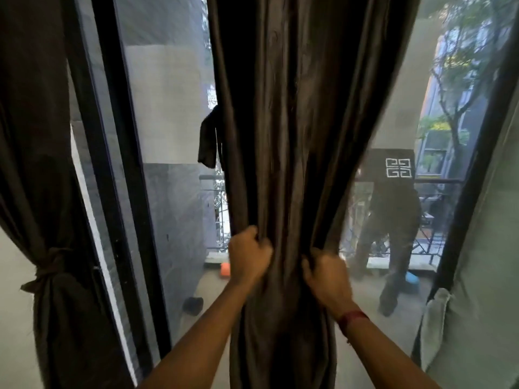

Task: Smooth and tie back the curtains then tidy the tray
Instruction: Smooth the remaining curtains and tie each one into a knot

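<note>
Centre curtain (280, 136) hung in front of the glass door (157, 136), dark brown, drawn into deep folds that narrowed toward the hands. I noted both hands on it. The left hand (248, 255) was clenched around a bunch of folds at the curtain's left edge, fingers curled into the cloth. The right hand (327, 279) sat slightly lower and gripped the curtain's right edge the same way. The two fists were close together, with a band of cloth between them. A red thread (352, 318) circled the right wrist. Left of the centre curtain, a second curtain (47, 192) hung cinched by a knotted tie (47, 269). Beyond the glass, right of the centre curtain, I saw a balcony railing (438, 181) with a dark garment (398, 206) bearing a white emblem hung at it, and a blue object (411, 280) at floor level beneath. Just left of the curtain lay an orange item (225, 269) and, nearer me, a dark lump (193, 304). Far right of the curtain hung a grey towel (436, 327).
</note>
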